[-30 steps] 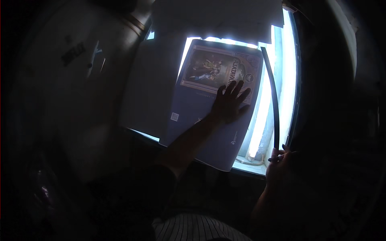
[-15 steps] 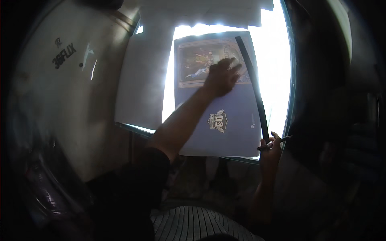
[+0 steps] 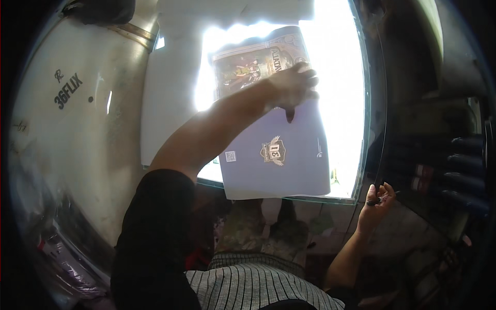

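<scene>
A printed sheet (image 3: 248,175), mostly purple-blue with a picture panel at the top and a winged badge lower down, lies on a brightly lit glass table (image 3: 343,124). My left hand (image 3: 295,88) rests over the sheet's right side below the panel, fingers apart and thumb pointing down. My right hand (image 3: 378,205) is off the table's near right corner, its fingers bent around a slim dark pen (image 3: 373,202). From that hand a thin dark line (image 3: 383,139) rises, which looks like the long black strip seen edge-on; against the dark background it shows poorly.
White paper sheets (image 3: 173,98) cover the table's left and far parts. Left of it stands a large pale panel (image 3: 108,139) with dark markings. A plastic-wrapped bundle (image 3: 77,268) lies at lower left. Dark stacked items (image 3: 460,170) stand at right.
My right hand has moved right, off the sheet's edge, taking the black strip away from the sheet. My left hand has shifted slightly right on the sheet. The whole view has shifted a little.
</scene>
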`<state>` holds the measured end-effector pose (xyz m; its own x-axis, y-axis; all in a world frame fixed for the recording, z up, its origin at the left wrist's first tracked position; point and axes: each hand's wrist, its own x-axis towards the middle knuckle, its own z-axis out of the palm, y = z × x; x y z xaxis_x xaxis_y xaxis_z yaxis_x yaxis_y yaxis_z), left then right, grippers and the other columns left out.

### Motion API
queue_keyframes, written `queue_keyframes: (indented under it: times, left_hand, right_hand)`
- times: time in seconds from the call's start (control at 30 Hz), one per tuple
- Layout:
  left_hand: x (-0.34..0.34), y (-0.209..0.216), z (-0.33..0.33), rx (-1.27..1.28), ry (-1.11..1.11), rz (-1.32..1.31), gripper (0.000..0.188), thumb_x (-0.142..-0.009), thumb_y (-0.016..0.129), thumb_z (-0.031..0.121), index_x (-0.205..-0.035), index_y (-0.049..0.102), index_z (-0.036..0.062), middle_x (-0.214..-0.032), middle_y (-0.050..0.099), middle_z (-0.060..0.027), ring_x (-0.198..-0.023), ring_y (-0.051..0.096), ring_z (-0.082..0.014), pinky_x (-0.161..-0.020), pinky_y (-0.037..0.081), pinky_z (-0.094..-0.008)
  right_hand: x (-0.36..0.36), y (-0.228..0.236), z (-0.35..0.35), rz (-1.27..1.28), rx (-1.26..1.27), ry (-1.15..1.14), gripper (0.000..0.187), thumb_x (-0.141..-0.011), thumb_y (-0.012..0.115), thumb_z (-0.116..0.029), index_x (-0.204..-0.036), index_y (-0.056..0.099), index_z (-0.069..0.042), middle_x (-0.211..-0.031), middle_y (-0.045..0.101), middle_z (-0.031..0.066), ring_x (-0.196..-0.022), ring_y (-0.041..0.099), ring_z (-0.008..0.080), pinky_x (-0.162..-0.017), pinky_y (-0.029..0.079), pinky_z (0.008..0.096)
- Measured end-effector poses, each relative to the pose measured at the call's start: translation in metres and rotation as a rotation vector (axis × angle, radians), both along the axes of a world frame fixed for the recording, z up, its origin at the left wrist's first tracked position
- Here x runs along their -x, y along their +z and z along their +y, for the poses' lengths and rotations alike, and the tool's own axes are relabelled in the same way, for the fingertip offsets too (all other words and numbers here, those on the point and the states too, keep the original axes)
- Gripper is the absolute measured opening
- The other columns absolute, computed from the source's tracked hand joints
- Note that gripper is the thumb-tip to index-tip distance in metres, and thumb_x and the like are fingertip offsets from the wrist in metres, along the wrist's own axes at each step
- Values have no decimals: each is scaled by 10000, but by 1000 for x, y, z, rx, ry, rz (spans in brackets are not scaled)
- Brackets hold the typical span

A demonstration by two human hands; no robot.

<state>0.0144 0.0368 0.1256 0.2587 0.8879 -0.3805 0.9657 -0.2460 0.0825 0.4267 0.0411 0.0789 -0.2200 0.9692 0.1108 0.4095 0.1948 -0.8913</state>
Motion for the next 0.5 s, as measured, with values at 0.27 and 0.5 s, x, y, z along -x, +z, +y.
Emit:
queue_keyframes:
  times: [0.27,0.5]
  left_hand:
    - [-1,49,34,208,91,-94,470,-813,738,420,-1112,658,66,-988,720,-148,-1031,678,-325,-1000,479,-465]
    - [82,72,15,178,823,-830,522,-871,731,407,-1186,676,-6,-1042,724,-172,-857,718,-244,-793,577,-377]
  right_hand:
    - [-18,-7,-21,-37,36,-164,327,-933,708,-112,-1189,528,-18,-985,538,42,-877,489,129,-828,445,298]
    - [-45,-11,-6,-65,36,-302,337,-953,707,-162,-1177,525,11,-983,527,75,-859,513,151,-789,463,300]
